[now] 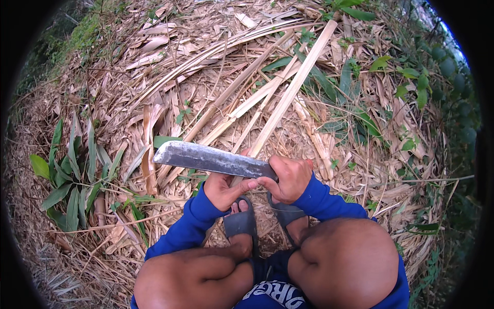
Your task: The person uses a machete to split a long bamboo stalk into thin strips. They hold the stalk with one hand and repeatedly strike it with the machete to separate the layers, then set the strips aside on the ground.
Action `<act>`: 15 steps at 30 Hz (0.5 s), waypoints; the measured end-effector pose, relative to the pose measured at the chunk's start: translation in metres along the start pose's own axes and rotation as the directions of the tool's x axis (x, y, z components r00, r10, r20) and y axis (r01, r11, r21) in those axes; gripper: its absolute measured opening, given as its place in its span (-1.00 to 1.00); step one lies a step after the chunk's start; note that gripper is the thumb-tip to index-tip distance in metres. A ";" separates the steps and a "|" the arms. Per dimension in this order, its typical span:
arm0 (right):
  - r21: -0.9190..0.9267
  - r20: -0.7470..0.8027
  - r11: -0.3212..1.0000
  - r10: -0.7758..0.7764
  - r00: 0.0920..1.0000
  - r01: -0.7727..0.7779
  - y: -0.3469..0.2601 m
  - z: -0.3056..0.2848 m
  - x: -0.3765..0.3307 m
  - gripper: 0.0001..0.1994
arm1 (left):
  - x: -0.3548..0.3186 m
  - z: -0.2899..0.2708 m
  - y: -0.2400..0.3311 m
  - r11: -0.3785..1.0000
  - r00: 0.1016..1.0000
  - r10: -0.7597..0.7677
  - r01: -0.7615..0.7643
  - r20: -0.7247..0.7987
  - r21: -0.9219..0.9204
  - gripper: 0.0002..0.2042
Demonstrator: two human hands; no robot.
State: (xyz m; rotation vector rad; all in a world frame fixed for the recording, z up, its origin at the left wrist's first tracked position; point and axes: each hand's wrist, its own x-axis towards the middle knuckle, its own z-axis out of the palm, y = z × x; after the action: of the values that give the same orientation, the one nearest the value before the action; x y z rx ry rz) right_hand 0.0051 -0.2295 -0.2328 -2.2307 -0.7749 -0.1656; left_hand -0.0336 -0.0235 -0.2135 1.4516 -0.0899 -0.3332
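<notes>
Dark steel machete blade point(211, 158), broad and flat, lies crosswise in front of the person, tip pointing to their left. Right hand point(289, 177) is clenched tight around the machete's handle end, handle itself hidden in the fist. Left hand point(224, 189) is loosely curled just below the blade, thumb stretched across to touch the right hand; can't tell what it grips, if anything. Pale split bamboo strip point(296, 85) runs from between the hands up and away, passing under the blade. Person squats, bare knees low in view, blue sleeves, dark sandals point(241, 222) on the ground point(103, 72) of dry leaves and bamboo slats.
</notes>
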 end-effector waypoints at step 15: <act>-0.076 -0.078 0.995 0.052 0.996 -0.058 -0.006 -0.003 0.000 -0.52 | 0.007 0.005 0.008 0.997 0.993 -0.081 0.080 -0.082 -0.007 -0.48</act>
State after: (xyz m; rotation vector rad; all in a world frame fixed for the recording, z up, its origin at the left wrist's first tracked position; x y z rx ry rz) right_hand 0.0023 -0.2279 -0.2269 -2.3029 -0.6758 -0.2557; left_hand -0.0272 -0.0295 -0.2057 1.4661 0.0354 -0.3391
